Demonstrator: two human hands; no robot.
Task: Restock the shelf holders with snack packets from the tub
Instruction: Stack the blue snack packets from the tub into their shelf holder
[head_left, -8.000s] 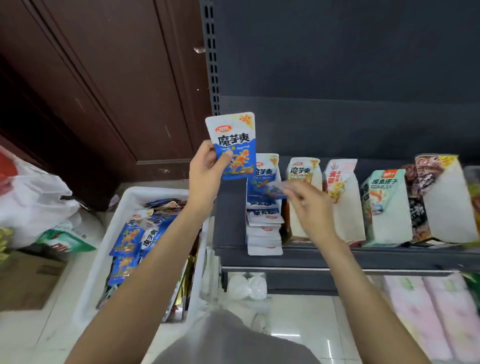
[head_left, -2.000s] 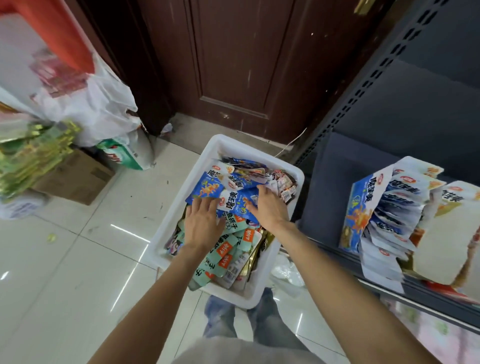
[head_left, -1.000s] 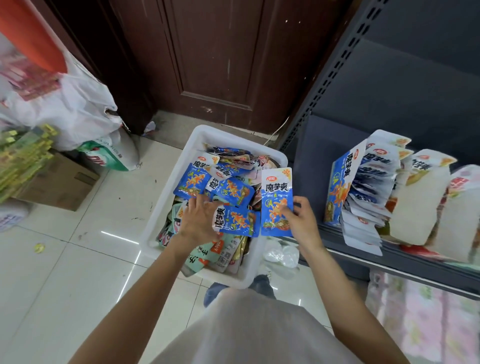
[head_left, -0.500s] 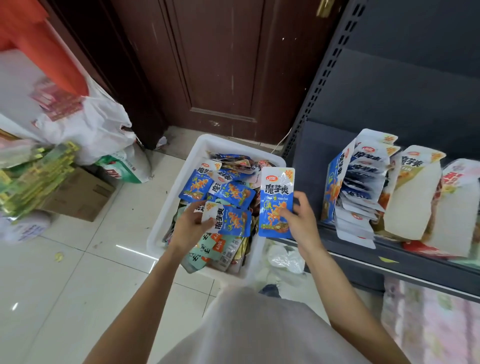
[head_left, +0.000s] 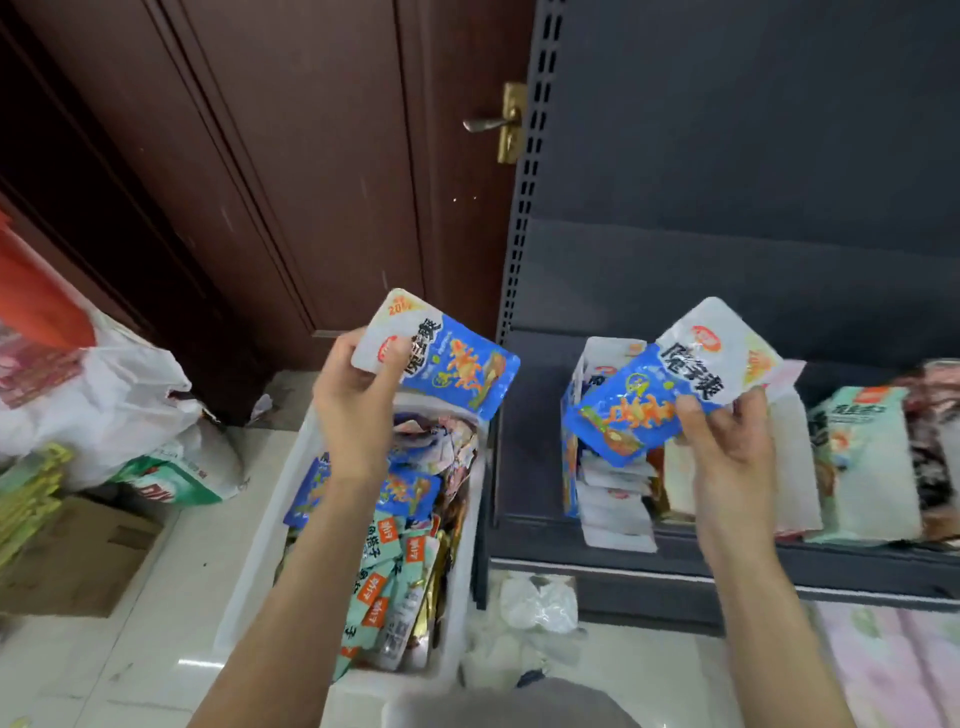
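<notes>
Left hand (head_left: 358, 410) raised above the tub, thumb and fingers pinching the white top edge of a blue snack packet (head_left: 447, 364); packet tilted, blue end pointing right. Right hand (head_left: 727, 441) up in front of the shelf, fingers curled round the lower edge of a second blue packet (head_left: 670, 384), which hangs slanted, white end uppermost, just in front of the leftmost holder (head_left: 602, 452). The two packets are well apart, neither touching the shelf stock.

White tub (head_left: 260, 545) sits on the tiled floor (head_left: 145, 649) directly below the left forearm, close against the shelf unit's left end. Inside: more blue packets (head_left: 410, 493) toward the far end, teal packets with orange labels (head_left: 389, 566) nearer, some gold foil along the right wall.

Leftmost holder on the dark shelf (head_left: 675, 566) carries a stepped row of the same blue-and-white packets. To its right, white holders with other snacks, a pale-teal one (head_left: 862, 462) among them.

Behind: dark brown door (head_left: 311, 156) with brass handle (head_left: 498, 124). Far left on the floor: white plastic bag (head_left: 104, 400), cardboard box (head_left: 78, 556). Crumpled clear wrapper (head_left: 535, 603) under the shelf edge.
</notes>
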